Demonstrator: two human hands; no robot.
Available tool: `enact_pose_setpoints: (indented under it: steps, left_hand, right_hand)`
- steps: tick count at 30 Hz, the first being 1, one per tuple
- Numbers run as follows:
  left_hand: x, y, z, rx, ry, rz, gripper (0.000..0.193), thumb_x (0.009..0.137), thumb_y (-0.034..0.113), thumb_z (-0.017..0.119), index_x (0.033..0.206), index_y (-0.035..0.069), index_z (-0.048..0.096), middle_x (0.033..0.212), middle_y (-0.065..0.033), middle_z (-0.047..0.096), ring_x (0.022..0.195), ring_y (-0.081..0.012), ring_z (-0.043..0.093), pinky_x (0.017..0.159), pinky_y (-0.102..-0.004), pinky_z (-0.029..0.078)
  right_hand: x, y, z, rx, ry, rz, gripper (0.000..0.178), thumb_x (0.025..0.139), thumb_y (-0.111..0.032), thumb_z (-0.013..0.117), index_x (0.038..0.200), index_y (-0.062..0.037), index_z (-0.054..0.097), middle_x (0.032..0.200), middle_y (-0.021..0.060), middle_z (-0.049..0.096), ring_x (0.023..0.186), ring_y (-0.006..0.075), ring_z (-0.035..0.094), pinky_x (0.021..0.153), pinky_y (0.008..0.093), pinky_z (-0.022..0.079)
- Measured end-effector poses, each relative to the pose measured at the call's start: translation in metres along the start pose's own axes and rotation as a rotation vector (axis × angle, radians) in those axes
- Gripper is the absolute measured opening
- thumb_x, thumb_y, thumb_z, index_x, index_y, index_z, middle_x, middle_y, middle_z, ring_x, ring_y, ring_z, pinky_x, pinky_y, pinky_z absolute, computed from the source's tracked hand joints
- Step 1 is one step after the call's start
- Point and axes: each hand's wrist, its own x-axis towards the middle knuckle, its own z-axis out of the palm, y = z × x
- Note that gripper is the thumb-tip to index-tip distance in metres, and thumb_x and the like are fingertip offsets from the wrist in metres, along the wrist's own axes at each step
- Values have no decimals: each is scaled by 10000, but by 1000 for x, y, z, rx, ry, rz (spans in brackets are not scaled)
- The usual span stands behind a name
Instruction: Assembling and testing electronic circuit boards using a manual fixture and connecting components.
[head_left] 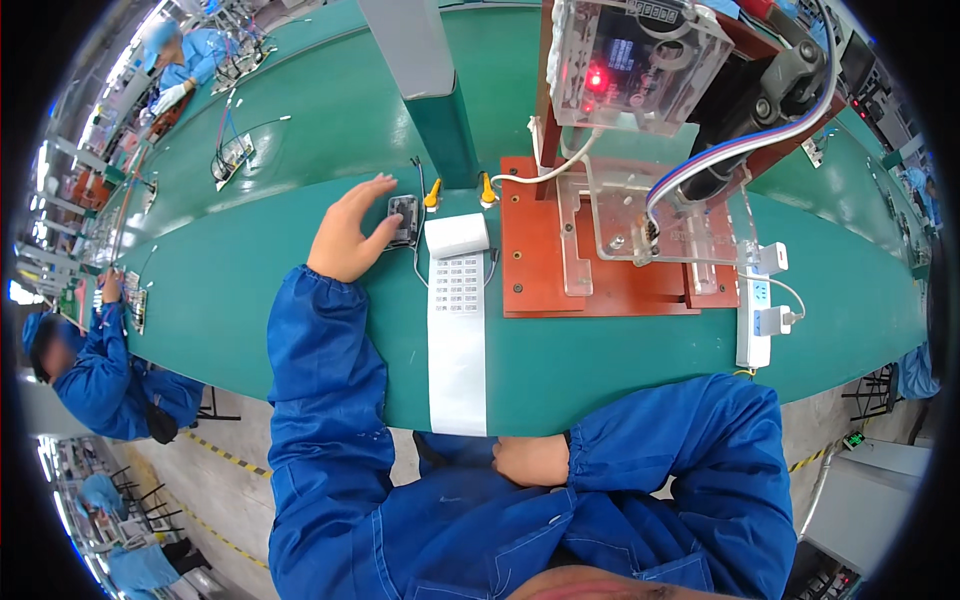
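Note:
My left hand (352,232) is raised over the table with its fingers apart, and nothing shows in it. Its thumb and fingertips are beside a small dark box-shaped device (403,221) with a cable. To the right of that device lies a white label roll (456,237). From it a strip (457,360) runs toward me to the table's near edge, with rows of small printed labels on its far part. My right hand (532,461) rests low against my body, just below the near edge and right of the strip's end. Its fingers are mostly hidden.
A red-brown fixture (530,270) with clear plastic plates stands right of the strip. Above it sits a clear-cased circuit unit (640,65) with a red light. A white power strip (755,325) lies farther right. Beyond the roll rises a post (445,120). Co-workers sit at left.

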Motion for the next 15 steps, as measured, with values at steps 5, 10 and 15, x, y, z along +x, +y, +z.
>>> enact_pose_setpoints:
  steps: [5,10,15]
  left_hand:
    - [0,5,-1,8,-78,-5,438,842,151,682,1244,-9,612,1306,-220,611,1244,-387,561,1059,-415,438]
    - [2,3,-3,-38,-161,-25,431,845,141,684,1241,-14,615,1303,-215,616,1236,-383,568,1056,-412,439]
    - [1,3,-3,-65,-168,-28,421,855,135,690,1240,-18,617,1304,-216,615,1233,-380,571,1058,-413,436]
  right_hand:
    - [0,-1,0,-30,-32,5,197,818,-163,592,904,-78,747,920,105,695,909,292,669,766,458,542]
    - [1,0,2,10,-15,-1,192,809,-162,598,891,-79,751,902,107,698,902,296,672,756,459,544]
    - [0,-1,-8,-17,-13,2,199,812,-161,598,899,-78,756,872,117,702,872,304,678,731,462,548]
